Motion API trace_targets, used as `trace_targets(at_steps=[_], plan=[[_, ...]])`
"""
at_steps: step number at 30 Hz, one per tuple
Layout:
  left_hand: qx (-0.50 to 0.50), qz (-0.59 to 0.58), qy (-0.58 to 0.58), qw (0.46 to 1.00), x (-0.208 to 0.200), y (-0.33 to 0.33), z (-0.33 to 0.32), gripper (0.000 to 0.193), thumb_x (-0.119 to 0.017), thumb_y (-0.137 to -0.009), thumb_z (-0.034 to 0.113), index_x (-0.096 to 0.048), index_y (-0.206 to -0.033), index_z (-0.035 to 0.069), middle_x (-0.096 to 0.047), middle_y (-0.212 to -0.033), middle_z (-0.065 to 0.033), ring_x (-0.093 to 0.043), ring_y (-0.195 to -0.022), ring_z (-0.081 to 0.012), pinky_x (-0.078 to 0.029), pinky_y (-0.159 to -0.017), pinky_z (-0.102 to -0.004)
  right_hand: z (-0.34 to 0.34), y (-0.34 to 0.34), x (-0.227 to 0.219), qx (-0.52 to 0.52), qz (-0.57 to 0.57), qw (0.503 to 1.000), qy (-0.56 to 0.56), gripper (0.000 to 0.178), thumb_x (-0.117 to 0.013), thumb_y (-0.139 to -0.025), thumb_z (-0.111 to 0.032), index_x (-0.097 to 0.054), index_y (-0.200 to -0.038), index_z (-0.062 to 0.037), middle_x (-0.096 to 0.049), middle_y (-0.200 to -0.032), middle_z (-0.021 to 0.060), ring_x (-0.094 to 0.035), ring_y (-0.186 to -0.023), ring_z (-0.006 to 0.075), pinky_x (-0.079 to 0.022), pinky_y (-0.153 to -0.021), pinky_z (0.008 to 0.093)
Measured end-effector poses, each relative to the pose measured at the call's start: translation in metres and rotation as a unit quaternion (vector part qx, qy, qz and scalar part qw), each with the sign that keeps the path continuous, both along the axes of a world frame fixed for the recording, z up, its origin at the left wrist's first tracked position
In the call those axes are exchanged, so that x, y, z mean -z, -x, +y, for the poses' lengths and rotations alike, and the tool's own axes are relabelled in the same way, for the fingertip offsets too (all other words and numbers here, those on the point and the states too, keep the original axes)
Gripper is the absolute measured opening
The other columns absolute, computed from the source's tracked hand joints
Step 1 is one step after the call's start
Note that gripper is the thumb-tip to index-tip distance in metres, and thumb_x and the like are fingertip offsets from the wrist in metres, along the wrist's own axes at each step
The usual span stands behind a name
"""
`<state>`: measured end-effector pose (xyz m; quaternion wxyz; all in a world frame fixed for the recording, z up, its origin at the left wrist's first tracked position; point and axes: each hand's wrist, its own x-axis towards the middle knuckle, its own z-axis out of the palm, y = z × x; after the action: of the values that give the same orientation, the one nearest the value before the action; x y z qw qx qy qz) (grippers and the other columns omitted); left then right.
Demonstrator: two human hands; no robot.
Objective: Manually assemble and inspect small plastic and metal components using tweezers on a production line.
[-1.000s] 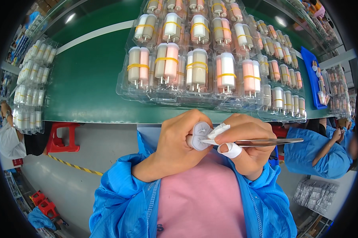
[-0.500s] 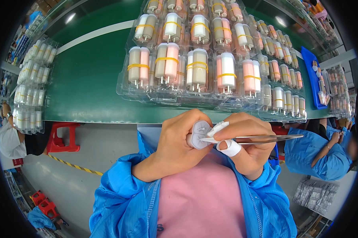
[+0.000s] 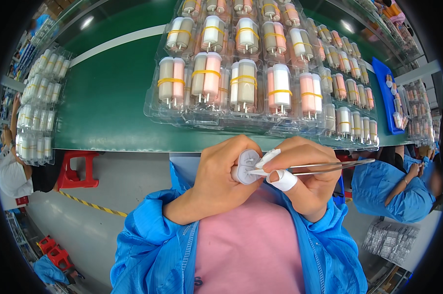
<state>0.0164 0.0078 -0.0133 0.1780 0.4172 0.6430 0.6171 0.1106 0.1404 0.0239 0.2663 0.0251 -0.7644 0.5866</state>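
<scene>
On the head view, the left hand [image 3: 224, 171] curls closed around a pair of pale, round-ended cylinders [image 3: 244, 175], held in front of the long green table [image 3: 103, 117]; the right hand [image 3: 307, 174] pinches slim silver metal tweezers [image 3: 357, 163], tips right at the cylinders' ends.

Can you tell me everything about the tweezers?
The tweezers are long, thin and silvery, and look like shiny metal. Two slim arms, with a narrow gap showing between them, run together at the far right end. They lie nearly level, that end slightly higher, in front of the person's chest. The right hand grips them, with white wraps on its thumb and a finger. Their pale, pointed tip is at the two-lobed end of the whitish piece in the left hand; I can't tell whether it touches.
</scene>
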Motion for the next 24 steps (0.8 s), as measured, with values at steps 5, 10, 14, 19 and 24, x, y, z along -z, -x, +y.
trace_targets(at_steps=[5,10,14,19,24], plan=[[0.001,0.015,0.007,1.000,-0.001,0.000,0.000,0.026,-0.072,-0.063,-0.002,-0.055,-0.082,0.003,-0.057,-0.071,-0.0109,-0.059,-0.060,-0.0246,-0.043,-0.051,-0.0316,-0.001,0.000,-0.001,0.007,-0.006,0.999,-0.039,0.011,-0.071,-0.071,-0.001,-0.068,-0.082,-0.0006,-0.066,-0.076,0.0122,-0.065,-0.065,0.0207,-0.050,-0.056,0.0266],[-0.006,0.035,-0.002,0.999,0.000,0.000,0.003,0.027,-0.071,-0.062,-0.002,-0.054,-0.082,0.004,-0.056,-0.071,-0.0110,-0.058,-0.060,-0.0283,-0.044,-0.051,-0.0332,-0.003,0.001,-0.005,0.016,0.007,0.998,-0.066,0.012,-0.071,-0.069,0.000,-0.068,-0.080,-0.0014,-0.065,-0.075,0.0106,-0.063,-0.062,0.0210,-0.048,-0.053,0.0268],[-0.026,0.075,0.012,0.997,0.003,0.000,0.003,0.028,-0.072,-0.061,0.000,-0.054,-0.082,0.005,-0.056,-0.071,-0.0096,-0.058,-0.062,-0.0300,-0.044,-0.051,-0.0346,-0.003,0.002,-0.002,0.019,0.004,0.998,-0.066,0.013,-0.072,-0.068,0.000,-0.067,-0.080,-0.0014,-0.065,-0.074,0.0102,-0.062,-0.061,0.0215,-0.048,-0.052,0.0276],[-0.056,0.151,0.038,0.986,0.001,0.003,0.001,0.029,-0.072,-0.060,0.000,-0.054,-0.082,0.006,-0.057,-0.071,-0.0087,-0.059,-0.065,-0.0299,-0.045,-0.053,-0.0351,-0.006,0.003,-0.008,0.036,0.032,0.982,-0.183,0.018,-0.074,-0.064,-0.001,-0.066,-0.080,-0.0010,-0.063,-0.072,0.0118,-0.061,-0.060,0.0238,-0.046,-0.049,0.0291],[-0.015,0.047,0.001,0.999,-0.001,0.005,-0.001,0.029,-0.071,-0.061,-0.003,-0.054,-0.083,0.005,-0.059,-0.073,-0.0093,-0.061,-0.064,-0.0250,-0.046,-0.054,-0.0315,-0.008,0.000,-0.007,0.047,0.036,0.989,-0.136,0.018,-0.076,-0.065,-0.002,-0.068,-0.082,-0.0015,-0.065,-0.077,0.0120,-0.063,-0.063,0.0225,-0.049,-0.051,0.0273]])
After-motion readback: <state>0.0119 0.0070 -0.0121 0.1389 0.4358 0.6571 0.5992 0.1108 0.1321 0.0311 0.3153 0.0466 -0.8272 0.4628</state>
